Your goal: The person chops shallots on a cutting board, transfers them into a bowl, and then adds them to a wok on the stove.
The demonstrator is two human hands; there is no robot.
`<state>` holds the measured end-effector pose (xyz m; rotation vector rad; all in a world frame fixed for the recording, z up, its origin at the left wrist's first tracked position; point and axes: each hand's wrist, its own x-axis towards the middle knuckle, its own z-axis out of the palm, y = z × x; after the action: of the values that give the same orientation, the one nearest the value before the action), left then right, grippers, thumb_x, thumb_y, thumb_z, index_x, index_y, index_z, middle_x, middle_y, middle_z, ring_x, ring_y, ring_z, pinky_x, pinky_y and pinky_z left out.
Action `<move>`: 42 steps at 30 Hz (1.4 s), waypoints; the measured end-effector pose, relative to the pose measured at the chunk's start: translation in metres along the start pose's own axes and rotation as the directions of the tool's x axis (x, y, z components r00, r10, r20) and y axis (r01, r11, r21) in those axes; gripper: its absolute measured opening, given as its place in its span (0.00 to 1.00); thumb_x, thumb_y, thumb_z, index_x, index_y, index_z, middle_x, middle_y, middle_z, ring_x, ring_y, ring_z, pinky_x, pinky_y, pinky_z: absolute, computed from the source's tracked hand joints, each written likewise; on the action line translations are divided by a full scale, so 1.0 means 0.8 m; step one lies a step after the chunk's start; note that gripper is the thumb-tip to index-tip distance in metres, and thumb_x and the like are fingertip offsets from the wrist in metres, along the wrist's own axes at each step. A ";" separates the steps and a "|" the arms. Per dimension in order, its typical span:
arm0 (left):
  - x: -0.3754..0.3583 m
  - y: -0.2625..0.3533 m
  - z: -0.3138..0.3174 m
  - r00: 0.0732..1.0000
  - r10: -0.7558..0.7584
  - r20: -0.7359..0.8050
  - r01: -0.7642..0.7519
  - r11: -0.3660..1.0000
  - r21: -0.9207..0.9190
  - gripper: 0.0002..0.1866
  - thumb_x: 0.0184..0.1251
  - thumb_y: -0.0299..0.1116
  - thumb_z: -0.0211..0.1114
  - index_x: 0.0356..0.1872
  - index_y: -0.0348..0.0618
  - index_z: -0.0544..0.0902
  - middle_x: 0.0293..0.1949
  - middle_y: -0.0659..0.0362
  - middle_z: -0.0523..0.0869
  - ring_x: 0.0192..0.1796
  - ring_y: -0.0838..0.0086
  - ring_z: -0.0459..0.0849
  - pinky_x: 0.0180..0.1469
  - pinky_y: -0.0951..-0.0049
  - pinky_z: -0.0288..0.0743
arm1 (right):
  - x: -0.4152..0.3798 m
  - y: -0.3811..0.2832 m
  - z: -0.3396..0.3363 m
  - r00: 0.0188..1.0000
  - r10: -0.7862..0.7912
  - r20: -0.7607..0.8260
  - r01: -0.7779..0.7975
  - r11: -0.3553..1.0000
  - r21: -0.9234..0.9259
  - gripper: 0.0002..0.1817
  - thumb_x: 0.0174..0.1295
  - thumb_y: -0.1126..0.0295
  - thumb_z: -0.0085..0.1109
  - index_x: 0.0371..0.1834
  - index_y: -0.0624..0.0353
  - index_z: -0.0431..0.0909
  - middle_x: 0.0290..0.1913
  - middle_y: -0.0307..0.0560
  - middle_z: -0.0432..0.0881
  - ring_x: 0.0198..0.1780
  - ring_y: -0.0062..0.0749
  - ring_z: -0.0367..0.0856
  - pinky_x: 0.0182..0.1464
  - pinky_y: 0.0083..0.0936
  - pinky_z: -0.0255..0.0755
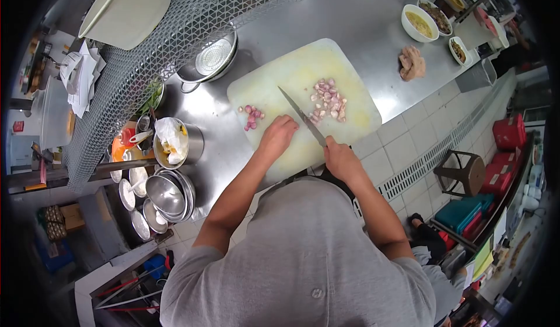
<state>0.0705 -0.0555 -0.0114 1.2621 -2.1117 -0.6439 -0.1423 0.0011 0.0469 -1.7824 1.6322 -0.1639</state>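
Observation:
A large pale cutting board (268, 88) lies on the steel counter. My right hand (341, 159) is closed round the handle of a long knife (303, 117), whose blade points up and left across the board. On the board's left part rests my left hand (280, 134), its fingers curled together; what they hold, if anything, is too small to tell. A small group of shallots (251, 117) lies to the left of my left hand. A larger pile of peeled shallots (328, 100) sits to the right of the blade.
Steel bowls (165, 195) and a pot (194, 142) stand at the left. Behind the board's left side is a colander (214, 57). Raw meat (412, 63) and a white bowl (420, 23) are at the right. Another person's leg (429, 236) shows lower right.

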 end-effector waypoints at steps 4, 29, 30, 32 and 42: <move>0.002 0.003 -0.003 1.000 0.018 -0.022 -0.018 1.000 -0.003 0.03 0.58 0.21 0.66 0.33 0.38 0.84 0.39 0.55 0.82 0.45 0.57 0.81 0.47 0.61 0.78 | -0.005 -0.007 0.019 1.000 0.000 0.021 0.002 0.998 -0.069 0.09 0.71 0.69 0.47 0.45 0.65 0.66 0.32 0.72 0.82 0.38 0.72 0.81 0.42 0.61 0.73; -0.051 -0.008 -0.079 0.961 -0.218 -0.170 0.219 0.976 -0.017 0.11 0.57 0.20 0.67 0.41 0.38 0.82 0.43 0.51 0.82 0.44 0.57 0.84 0.44 0.63 0.80 | -0.009 -0.005 0.012 0.998 0.014 0.058 -0.014 1.000 0.006 0.09 0.72 0.68 0.46 0.46 0.64 0.67 0.34 0.75 0.82 0.39 0.73 0.82 0.44 0.59 0.76; -0.063 -0.005 -0.080 0.941 -0.331 -0.071 0.327 0.943 -0.062 0.12 0.57 0.19 0.68 0.43 0.37 0.81 0.44 0.50 0.82 0.44 0.57 0.85 0.43 0.64 0.81 | -0.015 -0.006 0.014 0.999 -0.030 0.045 0.029 0.999 0.019 0.10 0.72 0.67 0.46 0.46 0.64 0.67 0.33 0.75 0.82 0.39 0.73 0.82 0.43 0.60 0.76; -0.068 -0.017 -0.057 0.942 -0.313 -0.121 0.306 0.949 -0.071 0.11 0.57 0.18 0.68 0.41 0.37 0.82 0.43 0.50 0.82 0.43 0.57 0.85 0.42 0.63 0.80 | -0.009 -0.003 0.017 0.996 -0.086 0.023 0.086 0.996 0.026 0.10 0.73 0.66 0.46 0.46 0.63 0.67 0.32 0.75 0.81 0.38 0.73 0.82 0.42 0.60 0.76; -0.018 0.002 -0.001 0.993 -0.062 -0.105 0.051 0.993 -0.106 0.05 0.56 0.20 0.68 0.34 0.37 0.83 0.38 0.53 0.82 0.43 0.56 0.82 0.46 0.61 0.77 | -0.003 -0.012 0.022 0.999 0.008 0.033 -0.004 0.995 -0.102 0.08 0.69 0.73 0.46 0.47 0.64 0.67 0.35 0.74 0.82 0.40 0.70 0.83 0.44 0.56 0.78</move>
<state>0.0756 -0.0418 -0.0128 1.2752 -1.9360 -0.6842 -0.1257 0.0103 0.0403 -1.8464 1.6481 -0.0479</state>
